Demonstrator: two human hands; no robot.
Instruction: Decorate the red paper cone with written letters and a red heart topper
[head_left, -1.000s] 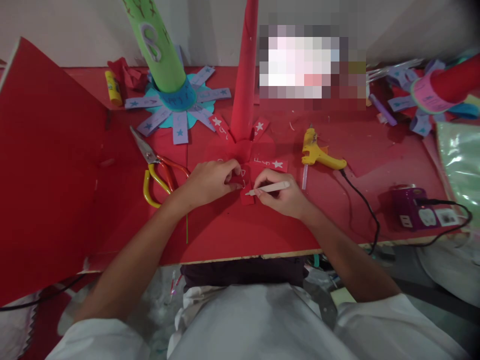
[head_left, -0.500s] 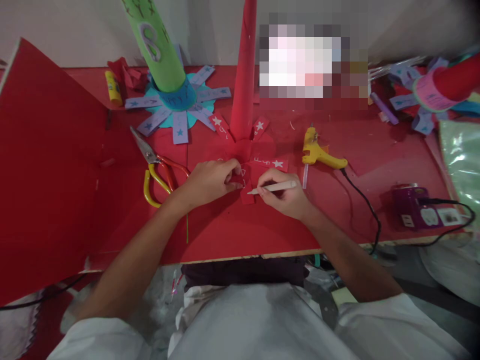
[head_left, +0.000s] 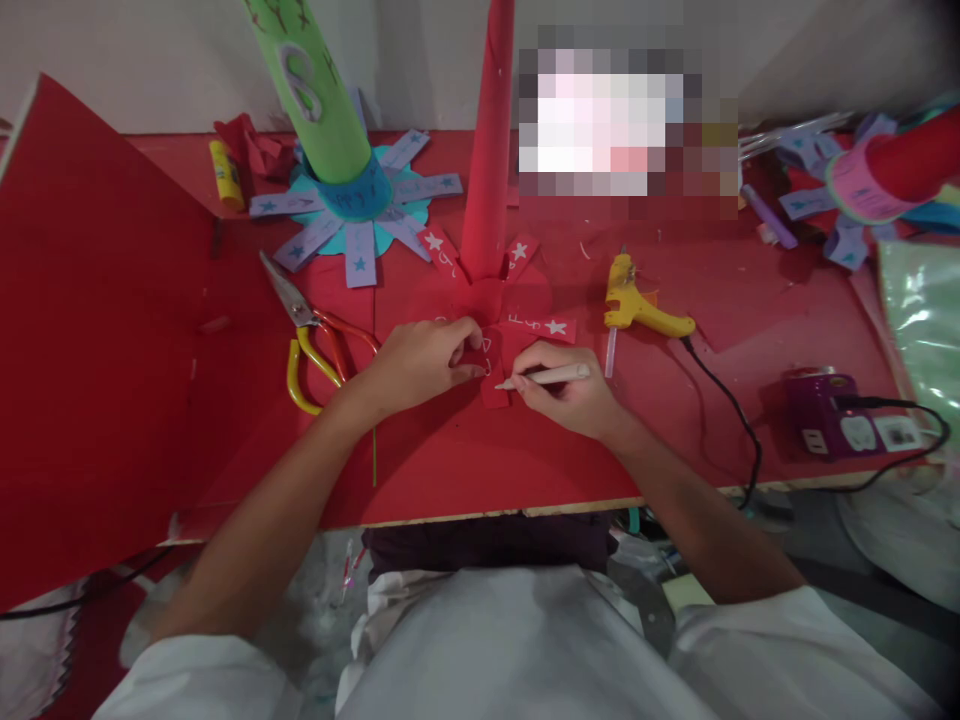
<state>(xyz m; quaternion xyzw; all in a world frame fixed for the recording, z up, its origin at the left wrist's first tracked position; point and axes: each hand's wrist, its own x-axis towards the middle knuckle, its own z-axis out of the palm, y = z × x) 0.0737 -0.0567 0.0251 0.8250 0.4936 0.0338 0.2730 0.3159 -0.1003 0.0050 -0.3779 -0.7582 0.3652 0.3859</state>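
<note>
The red worktop [head_left: 510, 465] bears a lettered, starless red paper strip [head_left: 495, 398], half-open left hand [head_left: 427, 363] touching, right hand [head_left: 576, 400] pinching a white pen [head_left: 553, 375].

Smooth, matt plastic, by its look, on the slim white pen [head_left: 562, 374]. Matt paper in the narrow red strip with white lettering [head_left: 493, 398], the tall, tapering red tube [head_left: 487, 150] and the thick light-green tube [head_left: 330, 120]. Creased, rough paper in the crumpled red wad [head_left: 262, 155]. Grey metal blades and smooth, plastic-looking handles on the red-and-yellow scissors [head_left: 283, 290]. Smooth plastic on the yellow pistol-shaped glue gun [head_left: 645, 310]. Glossy, clear film on the flat pale-green packet [head_left: 919, 320]. Smooth, faintly shiny red on the bench [head_left: 465, 470], with a rough, wood-like front edge.
</note>
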